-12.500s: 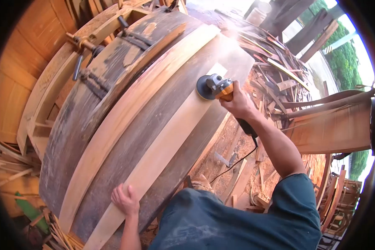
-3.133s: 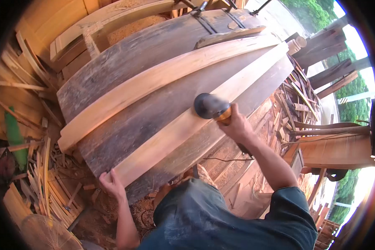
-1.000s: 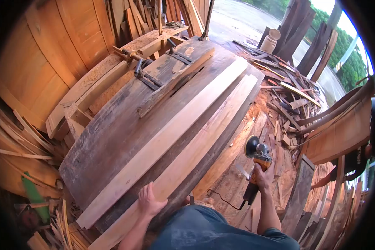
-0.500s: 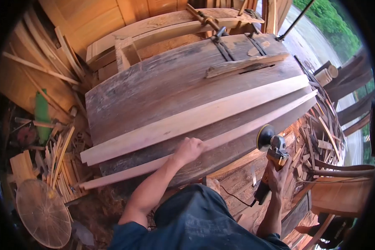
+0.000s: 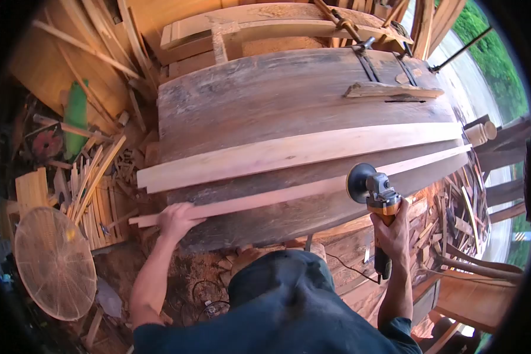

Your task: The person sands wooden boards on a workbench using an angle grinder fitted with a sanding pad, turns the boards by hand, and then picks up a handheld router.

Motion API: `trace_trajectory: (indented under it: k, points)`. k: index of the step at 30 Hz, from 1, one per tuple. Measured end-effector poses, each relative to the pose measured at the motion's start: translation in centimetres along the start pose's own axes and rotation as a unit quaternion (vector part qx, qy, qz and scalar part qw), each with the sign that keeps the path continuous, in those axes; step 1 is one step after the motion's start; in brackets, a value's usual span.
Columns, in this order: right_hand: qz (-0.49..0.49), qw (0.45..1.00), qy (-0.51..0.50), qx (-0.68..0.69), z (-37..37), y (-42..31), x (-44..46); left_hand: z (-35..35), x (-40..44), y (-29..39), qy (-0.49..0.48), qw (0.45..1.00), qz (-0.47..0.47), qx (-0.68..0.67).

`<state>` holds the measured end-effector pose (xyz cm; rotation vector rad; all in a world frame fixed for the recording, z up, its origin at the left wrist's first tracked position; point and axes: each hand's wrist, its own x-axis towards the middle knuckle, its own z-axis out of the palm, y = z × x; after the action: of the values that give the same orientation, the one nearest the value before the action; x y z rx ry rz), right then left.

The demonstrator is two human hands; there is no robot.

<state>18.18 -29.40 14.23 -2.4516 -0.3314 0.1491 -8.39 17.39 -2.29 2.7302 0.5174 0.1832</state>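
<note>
Wood strip (image 5: 265, 198): on the dark worktop (image 5: 265, 121), narrow face up, running right from my left grip; short end sticks out past those knuckles.
Left hand (image 5: 178, 221): fingers closed over the strip near its left end.
Right hand (image 5: 392, 231): wrapped round the disc tool (image 5: 385, 203), just below its head.
Disc (image 5: 356, 183): up-left of my right grip, overlapping the strip in view; can't tell if touching.
Wide plank (image 5: 301, 152): beyond both grips, alongside the strip.
Strip control: narrow base, probably tips easily; I'd want firm downward left-hand pressure, fingers well clear of the disc.
Disc angle: near flat to the narrow face, light and even; tilt likely gouges or rounds it.
Cord (image 5: 354, 270): runs below-left of my right grip; slack wants to be off the disc's path.
</note>
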Motion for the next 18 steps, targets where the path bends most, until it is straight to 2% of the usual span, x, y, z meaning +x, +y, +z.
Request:
trace_trajectory:
  k: [3, 4, 6, 9, 10, 13, 16, 18]
  points:
    - [0.009, 0.999, -0.044, 0.028, 2.6, -2.8, -1.0, 2.2, 3.0, 6.2, -0.021, 0.999, -0.007, -0.029]
    - [0.011, 0.998, -0.059, 0.02, 3.5, -4.0, -1.2, 4.3, 3.5, 7.7, 0.018, 0.996, 0.043, -0.076]
    - [0.021, 0.996, -0.083, 0.006, 5.5, -6.4, -1.9, 6.0, 4.5, 11.7, 0.044, 0.989, 0.071, -0.124]
    - [-0.007, 0.996, -0.088, -0.032, 8.0, -8.9, -3.3, 3.4, 3.2, 9.9, 0.093, 0.984, 0.151, -0.032]
    - [-0.028, 0.995, -0.091, -0.041, 8.8, -9.3, -3.9, 3.2, 1.7, 7.1, 0.053, 0.992, 0.1, -0.063]
    - [0.002, 0.993, -0.115, -0.04, 10.8, -12.5, -5.6, 3.1, -3.1, -0.6, 0.158, 0.969, -0.051, -0.185]
    - [-0.011, 0.99, -0.131, -0.051, 13.2, -14.3, -6.5, 5.8, -4.4, -2.0, 0.109, 0.902, -0.084, -0.41]
    - [-0.041, 0.988, -0.137, -0.065, 14.8, -15.5, -7.3, 7.7, -4.1, -1.6, 0.159, 0.918, -0.053, -0.36]
